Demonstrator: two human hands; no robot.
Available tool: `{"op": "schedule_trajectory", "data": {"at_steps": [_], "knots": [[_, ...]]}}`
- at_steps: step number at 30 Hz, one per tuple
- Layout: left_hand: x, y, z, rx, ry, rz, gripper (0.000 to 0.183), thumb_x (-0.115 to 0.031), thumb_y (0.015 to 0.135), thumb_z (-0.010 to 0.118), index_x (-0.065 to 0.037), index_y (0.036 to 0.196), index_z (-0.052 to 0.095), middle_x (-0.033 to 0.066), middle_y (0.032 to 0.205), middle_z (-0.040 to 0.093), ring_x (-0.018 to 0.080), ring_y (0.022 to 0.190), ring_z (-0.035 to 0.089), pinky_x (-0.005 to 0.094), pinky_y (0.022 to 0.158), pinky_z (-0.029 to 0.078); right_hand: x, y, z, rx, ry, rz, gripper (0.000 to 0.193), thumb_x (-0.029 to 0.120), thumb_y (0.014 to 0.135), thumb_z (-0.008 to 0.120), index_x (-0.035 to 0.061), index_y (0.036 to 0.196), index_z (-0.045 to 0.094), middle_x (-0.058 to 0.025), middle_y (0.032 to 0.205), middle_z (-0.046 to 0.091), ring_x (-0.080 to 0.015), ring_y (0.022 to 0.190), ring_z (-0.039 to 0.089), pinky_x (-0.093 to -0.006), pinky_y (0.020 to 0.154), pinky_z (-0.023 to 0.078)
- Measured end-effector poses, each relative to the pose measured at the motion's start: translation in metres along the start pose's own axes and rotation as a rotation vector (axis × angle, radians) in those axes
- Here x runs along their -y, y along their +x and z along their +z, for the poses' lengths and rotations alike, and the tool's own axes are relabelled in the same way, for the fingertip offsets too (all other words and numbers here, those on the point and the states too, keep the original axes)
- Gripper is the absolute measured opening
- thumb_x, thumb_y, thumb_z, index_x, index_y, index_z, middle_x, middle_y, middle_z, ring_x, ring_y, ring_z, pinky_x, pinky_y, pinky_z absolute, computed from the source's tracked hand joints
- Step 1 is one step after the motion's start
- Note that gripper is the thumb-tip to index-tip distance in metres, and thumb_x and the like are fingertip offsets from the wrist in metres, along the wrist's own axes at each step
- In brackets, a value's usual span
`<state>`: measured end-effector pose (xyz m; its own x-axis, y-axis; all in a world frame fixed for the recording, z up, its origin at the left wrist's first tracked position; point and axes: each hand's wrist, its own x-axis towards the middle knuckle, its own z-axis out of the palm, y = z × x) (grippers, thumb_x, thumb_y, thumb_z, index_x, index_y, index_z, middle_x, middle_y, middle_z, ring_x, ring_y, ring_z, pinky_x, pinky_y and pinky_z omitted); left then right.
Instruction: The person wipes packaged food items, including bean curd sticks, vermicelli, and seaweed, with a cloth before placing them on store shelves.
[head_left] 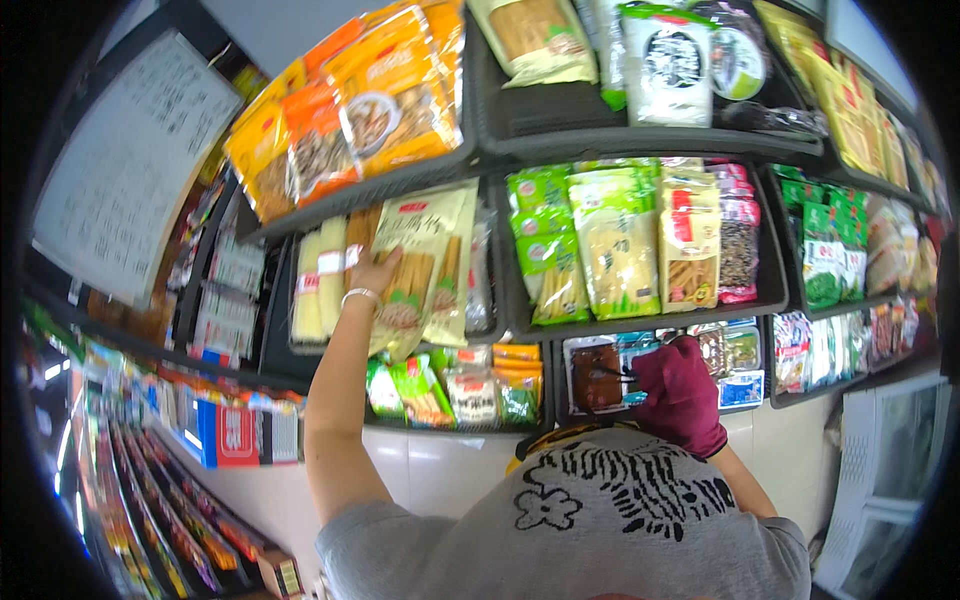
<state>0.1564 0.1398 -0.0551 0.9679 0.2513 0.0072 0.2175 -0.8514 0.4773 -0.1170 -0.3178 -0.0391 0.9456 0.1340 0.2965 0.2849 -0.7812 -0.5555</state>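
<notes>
The pale packet (408, 285), probably light, brittle, best edge-held, is being touched by the left hand (374, 272); whether it or the maroon-covered right hand (682, 396) is being clenched cannot be told.

A white board (130, 165) bears handwriting; packets (410, 280), print.

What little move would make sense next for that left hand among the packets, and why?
Perhaps a small upward nudge by the left hand on the cream packet of tan sticks. The hand already lies against the packet's upper part, and its lower end seems to poke over the front rim of the dark tray.
</notes>
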Motion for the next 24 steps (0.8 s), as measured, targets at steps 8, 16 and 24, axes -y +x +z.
{"op": "schedule_trajectory", "data": {"at_steps": [8, 16, 24], "knots": [[0.056, 0.006, -0.059, 0.229, -0.291, -0.166, 0.077, -0.055, 0.077, 0.062, -0.003, 0.131, 0.044, 0.0134, 0.126, 0.051, 0.0215, 0.114, 0.049, 0.0316, 0.095, 0.038, -0.021, -0.036, -0.002, -0.139, -0.115, 0.130, 0.033, 0.000, 0.065, 0.058, 0.0073, 0.096, 0.051, -0.0169, 0.100, 0.045, -0.0355, 0.088, 0.051, -0.0420, 0.066, 0.047], [0.038, 0.049, 0.015, -0.049, -0.185, -0.053, 0.076, -0.052, 0.078, 0.062, -0.002, 0.131, 0.041, 0.0179, 0.121, 0.054, 0.0278, 0.106, 0.054, 0.0309, 0.088, 0.042, -0.018, -0.023, -0.002, -0.054, -0.117, 0.068, 0.030, 0.002, 0.068, 0.058, 0.0075, 0.097, 0.052, -0.0161, 0.099, 0.047, -0.0344, 0.090, 0.053, -0.0409, 0.068, 0.047], [-0.154, -0.048, -0.041, -0.224, -0.144, 0.760, 0.022, -0.018, 0.084, 0.059, 0.001, 0.094, 0.063, 0.0175, 0.080, 0.064, 0.0292, 0.072, 0.064, 0.0347, 0.067, 0.050, -0.001, -0.025, -0.023, -0.178, -0.028, 0.121, 0.029, -0.001, 0.070, 0.058, 0.0156, 0.094, 0.058, -0.0085, 0.084, 0.051, -0.0292, 0.086, 0.052, -0.0377, 0.064, 0.048]]}}
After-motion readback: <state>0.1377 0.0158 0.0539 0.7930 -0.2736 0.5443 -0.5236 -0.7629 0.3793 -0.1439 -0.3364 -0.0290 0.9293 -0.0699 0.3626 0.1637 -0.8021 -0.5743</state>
